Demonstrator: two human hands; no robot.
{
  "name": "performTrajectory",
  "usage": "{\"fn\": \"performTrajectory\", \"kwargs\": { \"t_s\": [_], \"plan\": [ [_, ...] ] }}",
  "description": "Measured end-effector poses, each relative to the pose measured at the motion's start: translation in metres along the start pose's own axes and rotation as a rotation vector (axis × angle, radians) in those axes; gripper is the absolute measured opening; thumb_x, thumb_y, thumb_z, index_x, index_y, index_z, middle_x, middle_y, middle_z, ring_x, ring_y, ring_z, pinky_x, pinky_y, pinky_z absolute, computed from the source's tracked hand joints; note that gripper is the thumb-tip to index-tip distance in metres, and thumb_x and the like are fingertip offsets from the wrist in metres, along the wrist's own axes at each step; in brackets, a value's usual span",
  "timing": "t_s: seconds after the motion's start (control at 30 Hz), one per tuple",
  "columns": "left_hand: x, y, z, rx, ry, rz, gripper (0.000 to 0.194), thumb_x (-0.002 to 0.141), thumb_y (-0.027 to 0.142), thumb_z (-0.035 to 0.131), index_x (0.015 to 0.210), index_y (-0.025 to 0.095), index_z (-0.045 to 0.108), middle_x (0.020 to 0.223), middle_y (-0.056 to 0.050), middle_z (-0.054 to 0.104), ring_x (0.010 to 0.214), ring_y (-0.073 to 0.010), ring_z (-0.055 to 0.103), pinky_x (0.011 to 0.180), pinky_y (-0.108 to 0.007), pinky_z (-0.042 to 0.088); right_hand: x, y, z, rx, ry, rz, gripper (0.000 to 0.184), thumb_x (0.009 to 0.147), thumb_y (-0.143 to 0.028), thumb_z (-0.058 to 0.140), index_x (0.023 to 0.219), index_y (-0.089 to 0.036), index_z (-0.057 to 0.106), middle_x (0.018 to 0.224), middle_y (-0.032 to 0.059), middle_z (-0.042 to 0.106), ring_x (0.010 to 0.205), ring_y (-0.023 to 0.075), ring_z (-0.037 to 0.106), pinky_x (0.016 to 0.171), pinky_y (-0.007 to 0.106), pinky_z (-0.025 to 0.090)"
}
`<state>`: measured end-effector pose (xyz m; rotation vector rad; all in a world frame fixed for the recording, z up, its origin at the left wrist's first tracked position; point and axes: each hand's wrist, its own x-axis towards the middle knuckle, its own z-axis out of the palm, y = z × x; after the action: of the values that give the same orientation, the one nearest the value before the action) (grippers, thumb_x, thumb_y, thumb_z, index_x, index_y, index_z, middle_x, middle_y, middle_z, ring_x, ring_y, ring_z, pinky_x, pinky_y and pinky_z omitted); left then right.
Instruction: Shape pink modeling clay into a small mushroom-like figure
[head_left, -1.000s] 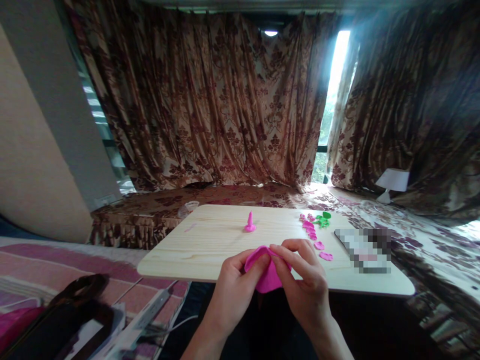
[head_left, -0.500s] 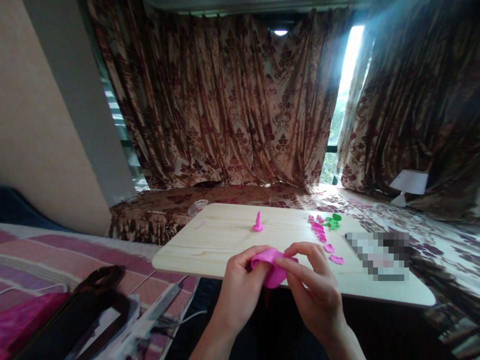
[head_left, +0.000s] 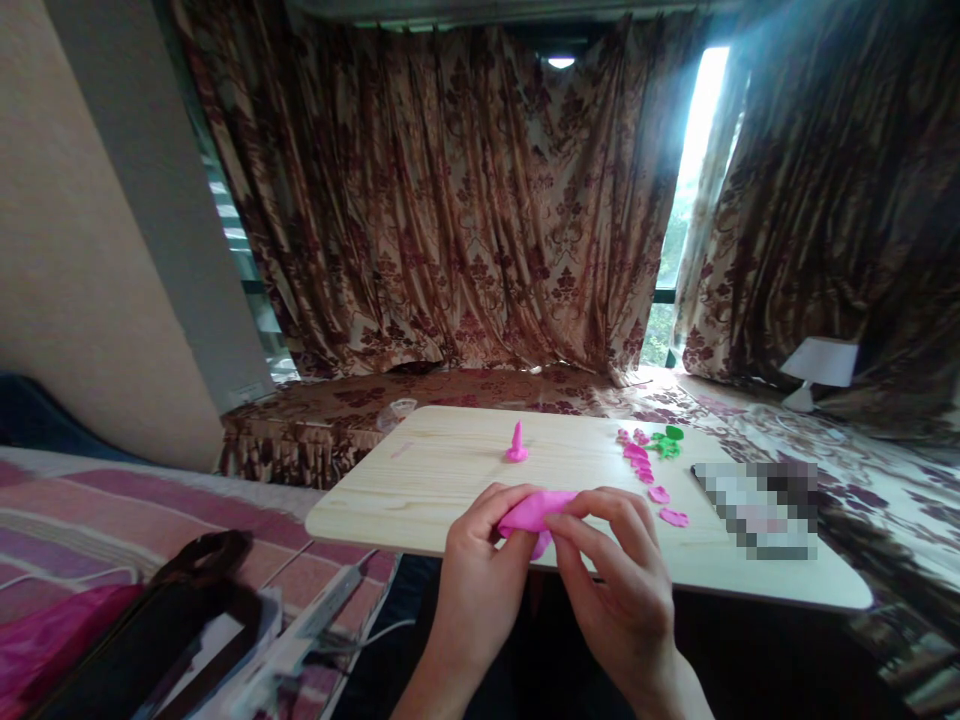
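Note:
Both of my hands pinch a lump of pink clay (head_left: 537,511) just above the near edge of a light wooden board (head_left: 420,480). My left hand (head_left: 480,580) grips its left end with curled fingers. My right hand (head_left: 619,580) presses its right end between thumb and fingertips. A small pink clay cone (head_left: 516,443) stands upright on the board beyond my hands. Several flat pink clay petals (head_left: 643,470) lie in a row to the right, with green clay bits (head_left: 666,443) behind them.
A blurred-out flat object (head_left: 757,505) lies on the board's right side. A black bag (head_left: 172,610) and a white power strip (head_left: 315,615) sit on the striped bedding at lower left. Patterned curtains (head_left: 450,210) and a window ledge fill the back; a white lamp (head_left: 817,365) stands right.
The head view shifted slightly. The pink clay has been squeezed from a broad, cupped sheet into a narrower, flatter lump between my fingers, and my hands sit a little lower.

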<state>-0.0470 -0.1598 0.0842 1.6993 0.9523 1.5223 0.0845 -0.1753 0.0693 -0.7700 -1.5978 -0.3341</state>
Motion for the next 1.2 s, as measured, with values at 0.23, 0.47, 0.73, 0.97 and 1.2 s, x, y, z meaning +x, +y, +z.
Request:
{"fn": "performTrajectory", "kwargs": {
  "t_s": [0.23, 0.47, 0.73, 0.97, 1.2],
  "plan": [
    [-0.003, 0.003, 0.002, 0.041, 0.012, 0.021, 0.029, 0.078, 0.009, 0.057, 0.101, 0.022, 0.069, 0.094, -0.001, 0.068, 0.084, -0.0155, 0.063, 0.073, -0.023, 0.048, -0.001, 0.002, 0.000, -0.023, 0.101, 0.033, 0.039, 0.075, 0.002, 0.061, 0.105, -0.023, 0.063, 0.099, 0.0059, 0.057, 0.093, 0.0202, 0.055, 0.080, 0.041, 0.048],
    [-0.005, 0.004, 0.000, 0.143, 0.009, 0.173, 0.030, 0.078, 0.005, 0.058, 0.098, 0.024, 0.070, 0.094, -0.001, 0.065, 0.089, -0.0154, 0.061, 0.078, -0.023, 0.048, 0.001, 0.004, -0.003, -0.011, 0.069, 0.025, 0.045, 0.074, 0.003, 0.062, 0.111, -0.022, 0.061, 0.099, 0.0065, 0.058, 0.093, 0.0208, 0.055, 0.079, 0.041, 0.048],
    [-0.006, 0.008, -0.003, 0.285, 0.009, 0.259, 0.026, 0.080, 0.008, 0.059, 0.100, 0.021, 0.071, 0.091, -0.004, 0.066, 0.088, -0.0170, 0.061, 0.079, -0.025, 0.048, 0.000, 0.005, -0.006, -0.015, 0.021, -0.017, 0.042, 0.074, 0.006, 0.058, 0.104, -0.022, 0.066, 0.096, 0.0059, 0.058, 0.093, 0.0208, 0.053, 0.080, 0.042, 0.047],
    [-0.008, 0.012, -0.007, 0.197, 0.029, 0.210, 0.029, 0.079, 0.005, 0.058, 0.098, 0.023, 0.070, 0.092, 0.000, 0.066, 0.088, -0.0152, 0.062, 0.078, -0.022, 0.047, -0.007, 0.002, -0.004, 0.000, 0.068, 0.029, 0.048, 0.074, 0.004, 0.061, 0.116, -0.020, 0.059, 0.103, 0.0078, 0.058, 0.096, 0.0215, 0.055, 0.081, 0.042, 0.047],
    [-0.008, 0.015, -0.004, 0.226, 0.005, 0.231, 0.039, 0.076, -0.002, 0.054, 0.104, 0.020, 0.068, 0.093, -0.001, 0.065, 0.088, -0.0130, 0.061, 0.078, -0.020, 0.047, 0.001, 0.000, -0.004, 0.048, 0.109, 0.021, 0.034, 0.072, 0.005, 0.063, 0.096, -0.019, 0.064, 0.088, 0.0046, 0.058, 0.083, 0.0183, 0.055, 0.072, 0.038, 0.048]
  ]
}}
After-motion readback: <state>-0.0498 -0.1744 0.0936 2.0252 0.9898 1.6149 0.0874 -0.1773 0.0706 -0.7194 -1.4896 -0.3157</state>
